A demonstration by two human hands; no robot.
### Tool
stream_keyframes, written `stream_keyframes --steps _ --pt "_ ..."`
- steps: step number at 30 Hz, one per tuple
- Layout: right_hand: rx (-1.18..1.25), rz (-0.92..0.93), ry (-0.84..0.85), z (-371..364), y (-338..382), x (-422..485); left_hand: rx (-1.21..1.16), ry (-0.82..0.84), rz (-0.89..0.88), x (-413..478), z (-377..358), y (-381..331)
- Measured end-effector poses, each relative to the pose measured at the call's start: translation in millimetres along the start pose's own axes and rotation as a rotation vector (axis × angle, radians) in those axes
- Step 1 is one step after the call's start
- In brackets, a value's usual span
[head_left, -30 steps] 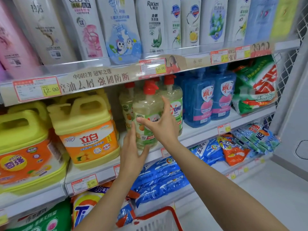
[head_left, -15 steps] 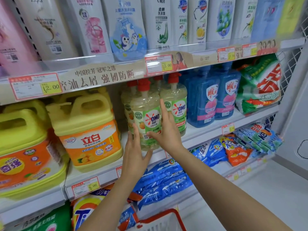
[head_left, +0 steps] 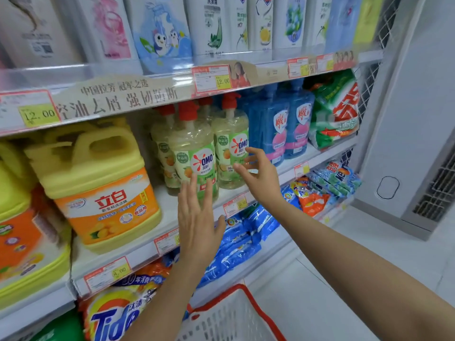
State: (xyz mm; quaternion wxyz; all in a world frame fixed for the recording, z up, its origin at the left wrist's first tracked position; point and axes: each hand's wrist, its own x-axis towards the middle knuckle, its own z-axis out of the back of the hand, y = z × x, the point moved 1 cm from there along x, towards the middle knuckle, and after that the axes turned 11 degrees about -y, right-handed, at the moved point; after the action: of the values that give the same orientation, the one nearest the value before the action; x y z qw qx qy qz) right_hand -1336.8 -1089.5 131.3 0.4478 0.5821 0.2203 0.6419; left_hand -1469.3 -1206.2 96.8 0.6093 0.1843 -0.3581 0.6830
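Reaching toward the front OMO bottle (head_left: 194,153), you are presenting both hands empty, fingers spread. Your left hand (head_left: 197,217) is low at its label and your right hand (head_left: 261,178) is just right of it; contact cannot be told. The bottle is standing upright on the middle shelf (head_left: 138,252), between the yellow 立白 jug (head_left: 103,193) and the blue bottles (head_left: 268,126). Judged full, it is likely handling heavy, stiff and slick, so you are best gripping the body, not the red pump (head_left: 187,110). The price tag (head_left: 222,81) above is reading 12.00.
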Motion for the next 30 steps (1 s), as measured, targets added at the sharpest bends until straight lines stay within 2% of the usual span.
stream_keyframes --steps 3,8,14,17,20,24,27,30 --pt "-0.020 -0.107 -0.087 14 -23 20 0.046 0.040 -0.062 10 -8 -10" --pt "-0.042 -0.138 -0.163 23 -58 74 0.198 0.027 0.007 16 -34 -35" --pt "-0.152 -0.179 -0.051 18 -86 123 0.204 0.017 0.006 32 -69 -69" --pt "-0.227 -0.164 -0.082 14 -90 132 0.241 0.059 0.054 39 -84 -74" --pt "-0.190 -0.123 -0.111 18 -95 138 0.247 0.062 0.120 41 -94 -78" --pt "-0.082 -0.066 -0.035 32 -103 141 0.242 0.056 0.193 43 -102 -88" --pt "0.011 -0.077 0.004 38 -104 138 0.216 -0.009 0.261 47 -107 -102" --pt "0.091 -0.116 0.000 39 -103 136 0.082 -0.085 0.283 56 -110 -119"
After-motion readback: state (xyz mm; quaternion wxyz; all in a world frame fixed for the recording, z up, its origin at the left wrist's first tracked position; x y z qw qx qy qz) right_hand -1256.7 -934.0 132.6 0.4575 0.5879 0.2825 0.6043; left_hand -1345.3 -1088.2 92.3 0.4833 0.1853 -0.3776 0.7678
